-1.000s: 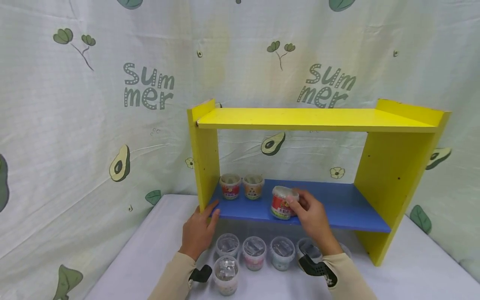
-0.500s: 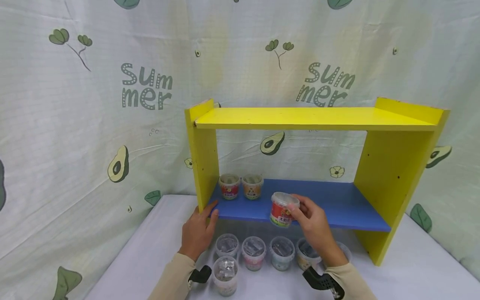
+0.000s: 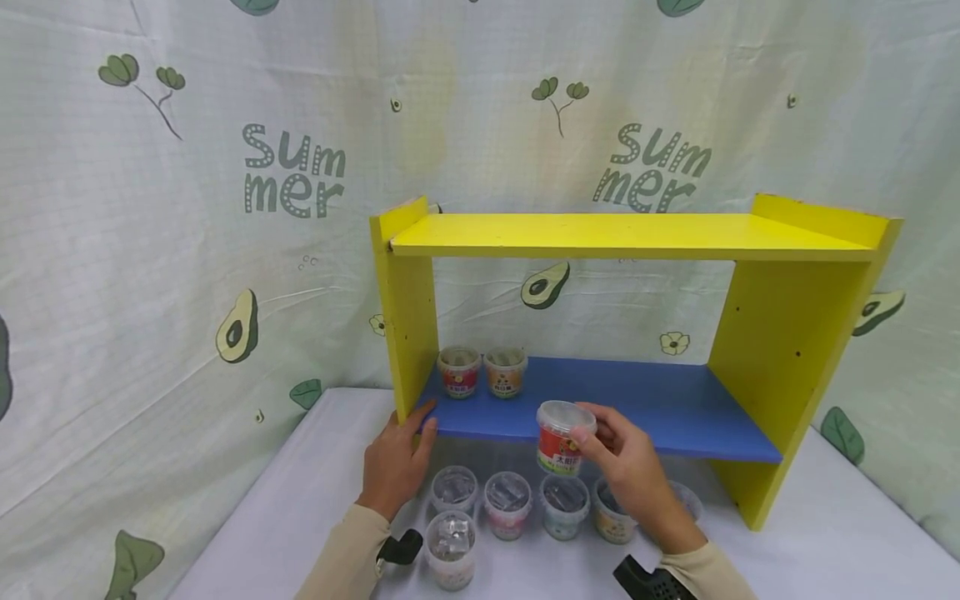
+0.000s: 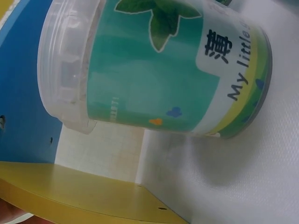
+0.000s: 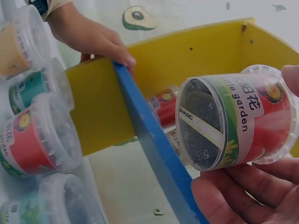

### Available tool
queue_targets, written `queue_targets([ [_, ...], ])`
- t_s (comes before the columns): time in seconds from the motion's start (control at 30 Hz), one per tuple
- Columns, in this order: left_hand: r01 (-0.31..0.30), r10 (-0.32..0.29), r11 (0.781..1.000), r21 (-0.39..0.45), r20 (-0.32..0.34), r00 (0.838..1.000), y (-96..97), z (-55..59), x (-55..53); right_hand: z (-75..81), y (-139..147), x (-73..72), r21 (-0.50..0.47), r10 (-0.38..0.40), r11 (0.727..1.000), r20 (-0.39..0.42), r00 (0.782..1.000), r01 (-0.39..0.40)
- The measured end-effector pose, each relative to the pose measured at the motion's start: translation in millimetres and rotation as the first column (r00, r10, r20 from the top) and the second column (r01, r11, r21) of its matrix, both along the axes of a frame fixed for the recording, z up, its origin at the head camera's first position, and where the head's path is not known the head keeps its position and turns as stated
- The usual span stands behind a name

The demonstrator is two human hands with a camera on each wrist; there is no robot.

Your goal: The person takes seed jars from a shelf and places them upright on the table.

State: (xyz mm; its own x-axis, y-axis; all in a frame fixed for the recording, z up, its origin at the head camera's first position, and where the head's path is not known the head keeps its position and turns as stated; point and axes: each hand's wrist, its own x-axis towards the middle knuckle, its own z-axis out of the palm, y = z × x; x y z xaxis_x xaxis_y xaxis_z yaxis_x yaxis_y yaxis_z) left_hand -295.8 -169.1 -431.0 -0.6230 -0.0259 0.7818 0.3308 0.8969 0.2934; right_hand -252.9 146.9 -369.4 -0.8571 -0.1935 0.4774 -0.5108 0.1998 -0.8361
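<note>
My right hand holds a lidded plastic tub with a red label, thumb on one side and fingers on the other. It is upright in front of the shelf's front edge, overlapping a tub below in the head view. The right wrist view shows the dark contents through the tub's clear base. At the left front corner, my left hand grips the yellow side panel of the shelf unit, fingertips at the blue shelf. Two similar tubs, one red-labelled and one orange-labelled, stand there at the left.
Several lidded tubs stand on the white table before and under the shelf, among them a pink one and a front one. A green-labelled tub fills the left wrist view. A yellow top board spans the unit.
My right hand has brought the red-labelled tub down and toward me, from over the blue shelf to in front of its edge. The left hand keeps its place.
</note>
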Motion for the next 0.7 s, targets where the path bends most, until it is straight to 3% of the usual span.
queue_targets([
  [0.3,0.019,-0.019,1.000,-0.014,-0.026,0.999,-1.2,-0.6,-0.9,-7.6,-5.0,6.9,-0.039,0.053,0.998,0.098,0.994,-0.049],
  [0.7,0.019,-0.019,1.000,-0.009,-0.024,1.000,-0.7,-0.2,0.1,-15.6,-9.2,13.8,-0.022,0.049,0.999,0.216,0.975,-0.046],
])
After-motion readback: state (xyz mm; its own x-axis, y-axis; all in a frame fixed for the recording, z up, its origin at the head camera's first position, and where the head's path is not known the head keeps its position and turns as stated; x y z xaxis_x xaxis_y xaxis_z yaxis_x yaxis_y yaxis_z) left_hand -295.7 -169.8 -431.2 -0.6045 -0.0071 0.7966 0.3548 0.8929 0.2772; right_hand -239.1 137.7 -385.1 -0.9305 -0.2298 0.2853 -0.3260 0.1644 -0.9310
